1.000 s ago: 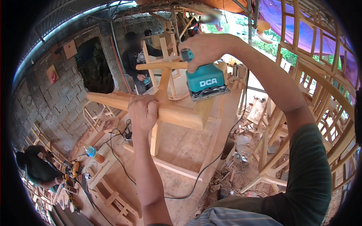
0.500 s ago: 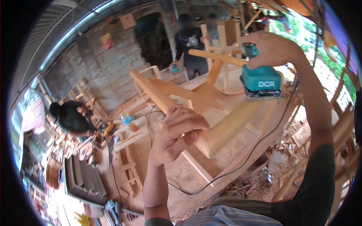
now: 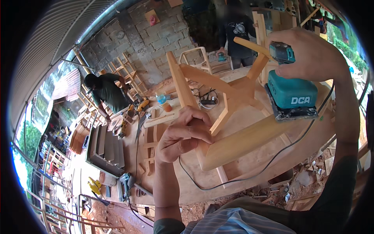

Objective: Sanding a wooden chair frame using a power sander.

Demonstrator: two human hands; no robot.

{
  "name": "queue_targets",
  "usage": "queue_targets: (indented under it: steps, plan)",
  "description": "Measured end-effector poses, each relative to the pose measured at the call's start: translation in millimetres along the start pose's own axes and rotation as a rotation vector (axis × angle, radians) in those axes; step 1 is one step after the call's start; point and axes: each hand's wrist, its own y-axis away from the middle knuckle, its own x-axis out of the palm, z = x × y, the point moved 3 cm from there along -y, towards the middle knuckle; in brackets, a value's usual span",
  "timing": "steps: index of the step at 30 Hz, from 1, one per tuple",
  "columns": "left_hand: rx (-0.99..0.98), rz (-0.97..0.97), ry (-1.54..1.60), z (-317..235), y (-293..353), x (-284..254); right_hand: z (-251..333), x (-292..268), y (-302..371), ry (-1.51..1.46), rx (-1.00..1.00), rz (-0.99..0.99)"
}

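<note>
The left hand [image 3: 185,136] is curled firmly around the near corner of the wooden chair frame [image 3: 243,147], fingers over the top and thumb beneath. 1.0 s ago it held the frame partway along the straight bar, away from this corner. That bar then ran mostly across the view; now it points away, toward the wall. The frame is over the workbench [image 3: 257,163], its thick rounded rail slanting up to the right.

The right hand [image 3: 313,54] is closed around the top of the teal sander [image 3: 294,93], as before. The sander's pad is at the rail's far right end; whether it touches the wood I cannot tell. The black cord [image 3: 249,178] loops across the bench.

Beyond the frame are a bottle [image 3: 165,106] and a power strip [image 3: 208,102]. Farther off, 2 co-workers have moved rightward in the turned view: 1 bent person [image 3: 111,91] at the left, beside yellow power tools [image 3: 143,104], and 1 standing person [image 3: 238,37] with a hand on a small teal tool [image 3: 221,57], near the block wall [image 3: 132,46].
</note>
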Motion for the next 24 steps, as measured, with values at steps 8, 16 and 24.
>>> queue_targets:
  steps: [8, 16, 24]
  plan:
    - [0.15, -0.125, 0.287, 13, -3, -9, 11, 7, 13, 0.007, -0.144, -0.414]
    - [0.01, -0.14, -0.092, 41, -29, -40, 65, -10, 5, -0.038, -0.106, -0.196]
    - [0.05, 0.163, -0.251, 62, -78, -44, 106, -29, 16, -0.001, 0.048, -0.048]
